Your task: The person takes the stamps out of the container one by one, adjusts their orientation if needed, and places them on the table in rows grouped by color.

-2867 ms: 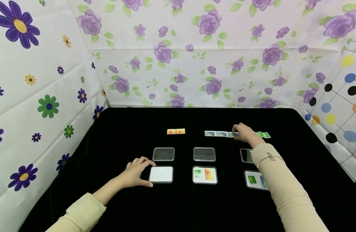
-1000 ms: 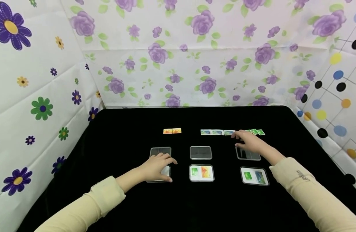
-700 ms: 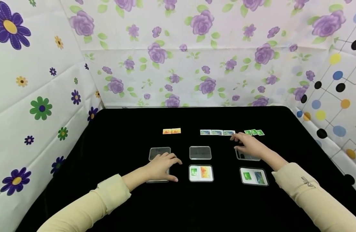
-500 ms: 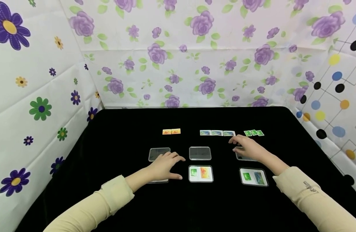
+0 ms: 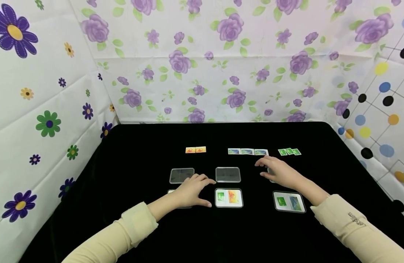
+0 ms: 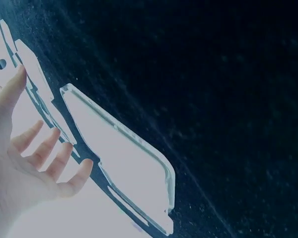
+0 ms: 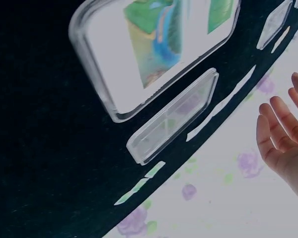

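Note:
My left hand [image 5: 192, 190], thumb and fingers spread, hovers over the left white-backed case [image 5: 170, 191] and hides most of it. Its fingertips reach the left side of the middle case [image 5: 242, 197], which holds a green stamp [image 5: 221, 196] and an orange stamp [image 5: 234, 196]. Nothing is in that hand. My right hand [image 5: 282, 171] hangs with loose fingers over the right clear lid [image 5: 270, 171], mostly covering it in the head view. It holds nothing. Just beyond its fingertips lie three blue landscape stamps [image 5: 247, 151] in a row.
Two orange stamps [image 5: 195, 149] lie at the back left, three overlapping green stamps [image 5: 289, 151] at the back right. Clear lids [image 5: 228, 175] stand behind the cases. The right case [image 5: 289, 201] holds a green and a blue stamp. Patterned cloth walls [image 5: 202, 87] enclose the black table [image 5: 149, 146].
My left hand has moved right from beside the left case, across it, to the middle case. My right hand has drawn back from the blue stamps toward me, carrying nothing.

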